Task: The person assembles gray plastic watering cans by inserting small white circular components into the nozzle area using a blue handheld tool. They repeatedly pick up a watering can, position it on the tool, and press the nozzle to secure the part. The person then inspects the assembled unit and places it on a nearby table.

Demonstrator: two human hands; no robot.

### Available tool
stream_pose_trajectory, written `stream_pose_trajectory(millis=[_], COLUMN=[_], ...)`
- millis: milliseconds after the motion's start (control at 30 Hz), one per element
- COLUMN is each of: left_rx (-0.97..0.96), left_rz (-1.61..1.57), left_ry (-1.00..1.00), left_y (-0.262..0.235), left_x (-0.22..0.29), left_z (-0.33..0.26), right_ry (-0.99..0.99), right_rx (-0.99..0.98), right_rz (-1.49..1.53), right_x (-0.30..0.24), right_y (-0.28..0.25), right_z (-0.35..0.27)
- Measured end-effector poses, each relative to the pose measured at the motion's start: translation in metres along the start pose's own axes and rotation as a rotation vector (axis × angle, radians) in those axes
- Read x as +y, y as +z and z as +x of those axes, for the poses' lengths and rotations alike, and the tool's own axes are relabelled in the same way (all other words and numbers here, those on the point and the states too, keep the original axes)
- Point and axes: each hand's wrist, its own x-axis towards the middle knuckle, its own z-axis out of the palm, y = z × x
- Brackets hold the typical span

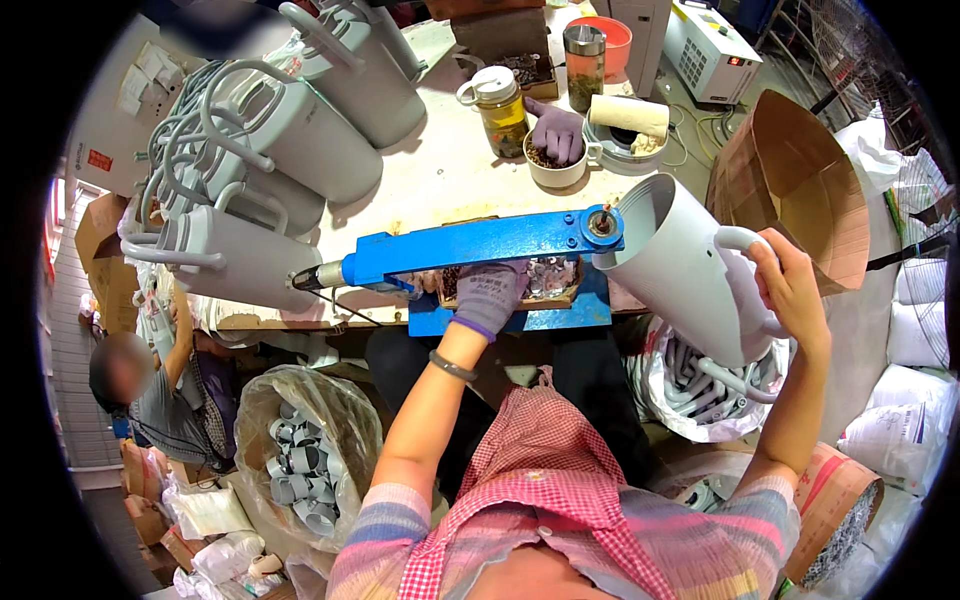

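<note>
At right, the right hand point(795, 290) grips a jug handle point(736, 238). Mid-frame, I cannot tell how open the gloved left hand point(488, 297) is.

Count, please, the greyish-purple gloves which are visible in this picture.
2. The worn glove is on the left hand; the loose glove lies atop the white cup on the table. Others may be hidden behind or under things.

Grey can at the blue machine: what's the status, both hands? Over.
Right hand, bare, grips grey can by handle. Left hand, gloved, beside small shiny parts. Blue arm partly hides left hand; can at its end.
</note>
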Motion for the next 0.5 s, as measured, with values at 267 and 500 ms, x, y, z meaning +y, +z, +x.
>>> stream_pose_trajectory(millis=[267,500], left_rx=[0.266,0.543], left_rz=[-0.336,-0.724], left_ry=[0.022,0.252], left_y=[0.009,-0.057], left_x=[-0.013,0.012], left_z=[-0.012,-0.040], right_ry=[0.021,-0.019], right_rx=[0.032,0.009], right_rz=[0.011,-0.013], right_x=[-0.001,0.005], right_y=[0.001,-0.002], right_z=[-0.011,-0.009])
